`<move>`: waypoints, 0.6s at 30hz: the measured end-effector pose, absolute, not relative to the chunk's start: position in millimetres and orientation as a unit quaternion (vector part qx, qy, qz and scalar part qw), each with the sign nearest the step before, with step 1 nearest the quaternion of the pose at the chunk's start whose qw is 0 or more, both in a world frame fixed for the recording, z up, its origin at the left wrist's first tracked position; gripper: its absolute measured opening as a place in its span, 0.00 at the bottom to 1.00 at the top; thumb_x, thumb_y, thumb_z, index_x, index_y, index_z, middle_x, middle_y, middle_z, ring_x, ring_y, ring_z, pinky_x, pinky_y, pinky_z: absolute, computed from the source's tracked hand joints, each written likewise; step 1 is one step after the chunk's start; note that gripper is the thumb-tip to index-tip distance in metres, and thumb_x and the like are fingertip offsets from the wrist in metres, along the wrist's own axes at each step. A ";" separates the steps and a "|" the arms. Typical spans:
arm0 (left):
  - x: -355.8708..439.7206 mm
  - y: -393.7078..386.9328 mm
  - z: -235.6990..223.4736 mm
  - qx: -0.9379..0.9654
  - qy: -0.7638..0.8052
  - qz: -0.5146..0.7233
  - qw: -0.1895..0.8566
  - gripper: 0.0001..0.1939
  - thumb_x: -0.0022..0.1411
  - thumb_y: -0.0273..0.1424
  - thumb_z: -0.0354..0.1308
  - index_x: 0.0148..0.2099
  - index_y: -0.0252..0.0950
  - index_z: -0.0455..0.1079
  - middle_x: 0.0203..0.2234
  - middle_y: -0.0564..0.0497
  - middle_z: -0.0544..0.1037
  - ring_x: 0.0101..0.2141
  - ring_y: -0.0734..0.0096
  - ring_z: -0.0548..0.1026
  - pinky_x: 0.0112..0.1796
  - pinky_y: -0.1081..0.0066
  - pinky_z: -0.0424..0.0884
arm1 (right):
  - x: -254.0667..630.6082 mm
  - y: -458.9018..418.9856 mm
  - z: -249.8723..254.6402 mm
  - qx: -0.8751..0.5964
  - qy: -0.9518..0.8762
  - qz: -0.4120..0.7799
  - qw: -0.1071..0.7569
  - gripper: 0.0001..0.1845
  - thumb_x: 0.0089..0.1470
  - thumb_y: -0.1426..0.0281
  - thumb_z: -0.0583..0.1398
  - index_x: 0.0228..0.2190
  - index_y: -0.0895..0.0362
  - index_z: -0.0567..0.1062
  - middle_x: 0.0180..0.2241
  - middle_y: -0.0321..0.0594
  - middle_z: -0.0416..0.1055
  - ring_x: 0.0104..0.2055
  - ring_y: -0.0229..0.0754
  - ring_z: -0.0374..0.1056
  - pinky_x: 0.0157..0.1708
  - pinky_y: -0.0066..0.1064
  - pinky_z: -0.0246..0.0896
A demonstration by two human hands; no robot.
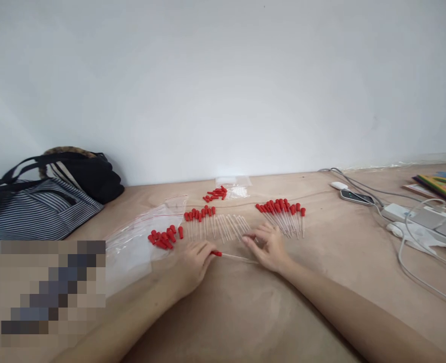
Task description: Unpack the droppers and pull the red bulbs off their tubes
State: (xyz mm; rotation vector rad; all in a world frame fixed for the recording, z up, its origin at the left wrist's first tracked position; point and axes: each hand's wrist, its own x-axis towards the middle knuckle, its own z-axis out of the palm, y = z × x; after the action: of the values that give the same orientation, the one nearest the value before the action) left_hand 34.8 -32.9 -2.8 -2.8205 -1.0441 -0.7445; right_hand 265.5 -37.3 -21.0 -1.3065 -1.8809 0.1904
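Note:
My left hand (197, 262) is closed on the red rubber bulb of a glass dropper (238, 258), whose clear tube points right, its tip close to the heel of my right hand. My right hand (268, 247) has its thumb and fingers apart, at the near ends of a row of bare glass tubes (225, 228). Left of that row lie several droppers with red bulbs (200, 217). A fanned pile of bulbed droppers (283, 214) lies just beyond my right hand. Loose red bulbs (164, 237) sit on a clear plastic bag (132, 252) beyond my left wrist.
Farther back, small red bulbs (215, 193) lie by a small clear bag (233, 180) near the wall. A striped bag (45, 206) stands at the left. Right are a power strip (427, 217), white cables (404, 252), a black device (356, 197) and coloured boards (444, 186).

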 end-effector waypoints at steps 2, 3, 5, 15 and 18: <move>41.4 -43.8 -10.0 -0.906 -0.339 -0.251 0.006 0.09 0.62 0.25 0.44 0.35 0.37 0.65 0.28 0.52 0.73 0.30 0.69 0.70 0.33 0.70 0.64 | 267.0 -53.1 -16.6 -0.454 -0.803 0.098 0.373 0.16 0.50 0.55 0.55 0.31 0.52 0.76 0.28 0.37 0.73 0.33 0.40 0.62 0.38 0.36 0.43; 43.6 -46.5 -12.3 -0.905 -0.340 -0.254 -0.001 0.09 0.62 0.25 0.44 0.35 0.37 0.65 0.28 0.52 0.73 0.30 0.69 0.70 0.33 0.69 0.64 | 267.7 -59.6 -14.8 -0.429 -0.823 0.110 0.355 0.16 0.48 0.55 0.56 0.33 0.51 0.76 0.28 0.37 0.73 0.33 0.40 0.61 0.39 0.37 0.43; 46.3 -48.5 -14.8 -0.904 -0.340 -0.259 -0.011 0.08 0.62 0.25 0.44 0.35 0.37 0.65 0.28 0.52 0.73 0.30 0.69 0.70 0.33 0.68 0.63 | 268.5 -68.5 -12.6 -0.400 -0.848 0.129 0.323 0.16 0.47 0.55 0.58 0.34 0.50 0.76 0.27 0.36 0.73 0.33 0.40 0.61 0.40 0.38 0.42; 51.4 -51.8 -22.0 -0.908 -0.308 -0.280 -0.050 0.07 0.63 0.30 0.48 0.36 0.37 0.66 0.29 0.52 0.73 0.30 0.70 0.69 0.34 0.69 0.62 | 256.0 -69.2 -29.3 -0.391 -0.862 -0.019 0.322 0.12 0.56 0.68 0.52 0.32 0.54 0.75 0.21 0.36 0.69 0.30 0.37 0.57 0.37 0.36 0.40; 52.0 -53.1 -21.7 -0.907 -0.299 -0.294 -0.044 0.09 0.63 0.29 0.47 0.33 0.37 0.67 0.26 0.53 0.73 0.29 0.71 0.69 0.35 0.69 0.61 | 255.4 -70.5 -30.4 -0.370 -0.867 -0.023 0.333 0.12 0.56 0.69 0.52 0.29 0.56 0.75 0.20 0.36 0.66 0.29 0.37 0.56 0.36 0.35 0.40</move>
State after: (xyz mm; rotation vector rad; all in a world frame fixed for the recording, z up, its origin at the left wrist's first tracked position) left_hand 52.0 -53.1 -21.7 -2.9309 -0.9681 -0.9496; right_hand 255.4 -70.5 -30.4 -0.9672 -2.2629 -0.0595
